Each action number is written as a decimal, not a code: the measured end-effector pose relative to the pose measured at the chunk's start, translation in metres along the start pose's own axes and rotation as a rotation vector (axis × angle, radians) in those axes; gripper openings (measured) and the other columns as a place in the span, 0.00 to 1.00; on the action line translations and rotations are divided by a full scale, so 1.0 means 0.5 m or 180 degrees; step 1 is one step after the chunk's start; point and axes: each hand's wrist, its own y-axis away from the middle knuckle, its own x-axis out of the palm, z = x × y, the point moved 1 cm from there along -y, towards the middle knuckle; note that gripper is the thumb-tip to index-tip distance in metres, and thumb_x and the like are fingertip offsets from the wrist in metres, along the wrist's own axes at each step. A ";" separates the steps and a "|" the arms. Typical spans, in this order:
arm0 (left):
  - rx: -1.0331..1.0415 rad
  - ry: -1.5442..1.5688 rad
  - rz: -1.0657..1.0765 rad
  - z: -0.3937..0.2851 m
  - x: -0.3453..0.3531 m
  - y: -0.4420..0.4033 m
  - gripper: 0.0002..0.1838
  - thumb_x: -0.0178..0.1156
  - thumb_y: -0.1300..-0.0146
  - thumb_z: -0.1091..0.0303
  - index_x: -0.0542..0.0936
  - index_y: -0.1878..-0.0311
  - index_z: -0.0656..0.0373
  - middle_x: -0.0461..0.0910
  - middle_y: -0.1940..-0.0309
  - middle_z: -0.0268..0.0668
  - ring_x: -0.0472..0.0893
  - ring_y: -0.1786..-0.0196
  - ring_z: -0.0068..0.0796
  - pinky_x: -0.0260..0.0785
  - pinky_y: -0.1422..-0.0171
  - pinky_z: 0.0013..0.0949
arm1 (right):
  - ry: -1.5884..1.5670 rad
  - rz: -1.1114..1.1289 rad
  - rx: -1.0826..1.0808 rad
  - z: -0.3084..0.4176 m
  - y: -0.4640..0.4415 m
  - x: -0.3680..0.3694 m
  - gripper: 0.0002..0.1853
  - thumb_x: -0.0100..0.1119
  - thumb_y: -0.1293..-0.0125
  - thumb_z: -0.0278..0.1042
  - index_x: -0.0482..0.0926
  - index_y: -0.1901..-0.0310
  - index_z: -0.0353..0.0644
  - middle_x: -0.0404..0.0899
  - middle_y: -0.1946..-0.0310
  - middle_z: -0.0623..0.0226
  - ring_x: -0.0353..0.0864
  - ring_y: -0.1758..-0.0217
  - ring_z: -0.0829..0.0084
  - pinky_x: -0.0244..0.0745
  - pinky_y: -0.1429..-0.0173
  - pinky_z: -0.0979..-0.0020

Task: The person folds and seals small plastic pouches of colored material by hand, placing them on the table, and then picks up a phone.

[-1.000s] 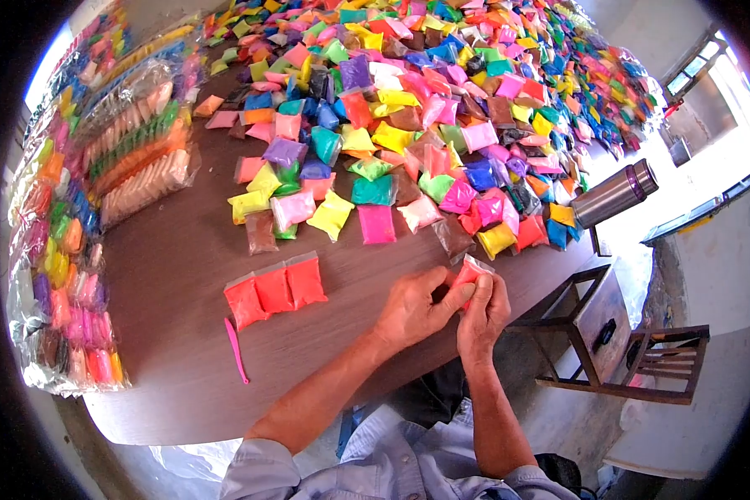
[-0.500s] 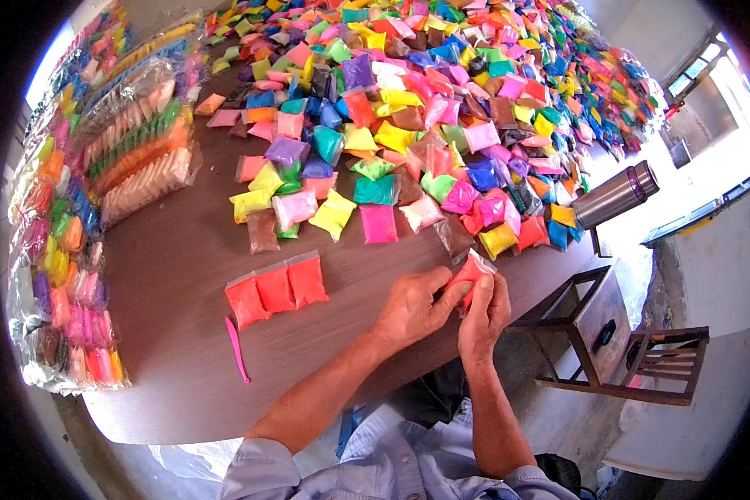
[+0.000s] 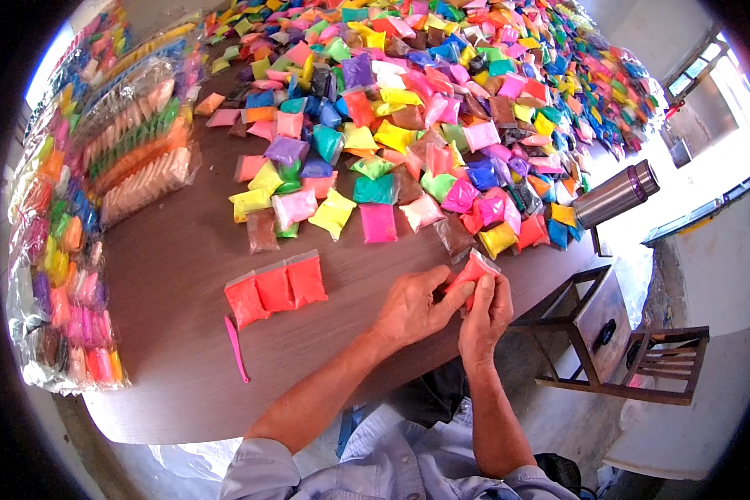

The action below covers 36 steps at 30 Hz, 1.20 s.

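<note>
Between both hands, above the table's front edge, is a small clear bag of red-coral clay-like stuff [image 3: 478, 268]. My left hand [image 3: 412, 308] pinches its left side with thumb and fingers. From the right, my right hand [image 3: 485, 317] grips the same bag, thumb toward its lower middle; part of the bag is hidden behind the fingers. Three similar red-coral bags [image 3: 277, 288] lie side by side on the table to the left of my hands. Below them rests a thin pink plastic tool [image 3: 236, 350]. A brown bag [image 3: 455, 237] lies just beyond my fingers.
A large heap of small colourful bags [image 3: 392, 133] covers the far side of the table [image 3: 183, 350]. Clear packs of sorted bags [image 3: 146, 158] stand along the left. A steel flask [image 3: 617, 196] lies at the right edge. A wooden stool [image 3: 592, 325] stands beyond the table.
Almost nothing differs. The bag in my hands has shifted very slightly to the right, and my fingers have moved a little on it.
</note>
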 end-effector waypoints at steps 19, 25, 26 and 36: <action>-0.0181 0.0471 0.0010 0.003 0.001 -0.005 0.16 0.70 0.28 0.59 0.85 0.60 0.65 0.86 0.72 0.43 0.84 0.71 0.25 0.77 0.66 0.36 | 0.0149 0.0183 -0.0110 0.009 0.002 -0.005 0.13 0.54 0.17 0.38 0.79 0.56 0.36 0.79 0.64 0.72 0.73 0.61 0.81 0.72 0.57 0.73; -0.0104 0.0047 0.0028 0.019 -0.007 -0.007 0.14 0.69 0.27 0.60 0.85 0.58 0.65 0.87 0.71 0.40 0.85 0.70 0.25 0.78 0.64 0.35 | 0.0192 0.0183 -0.0205 0.008 0.000 0.005 0.15 0.50 0.14 0.40 0.79 0.57 0.40 0.73 0.68 0.78 0.67 0.66 0.86 0.65 0.64 0.77; -0.0069 0.0005 0.0038 0.021 -0.007 -0.007 0.14 0.69 0.27 0.60 0.85 0.58 0.64 0.87 0.71 0.39 0.85 0.70 0.25 0.78 0.64 0.35 | 0.0192 0.0185 -0.0205 0.008 0.000 0.005 0.15 0.50 0.14 0.40 0.79 0.57 0.40 0.73 0.68 0.78 0.67 0.66 0.86 0.65 0.64 0.77; -0.0136 0.0449 -0.0044 0.005 -0.004 -0.006 0.13 0.69 0.27 0.61 0.86 0.54 0.65 0.86 0.70 0.36 0.82 0.67 0.18 0.76 0.63 0.30 | 0.0272 0.0265 -0.0290 0.003 0.003 -0.003 0.11 0.56 0.18 0.35 0.81 0.55 0.36 0.80 0.65 0.73 0.74 0.62 0.81 0.72 0.57 0.74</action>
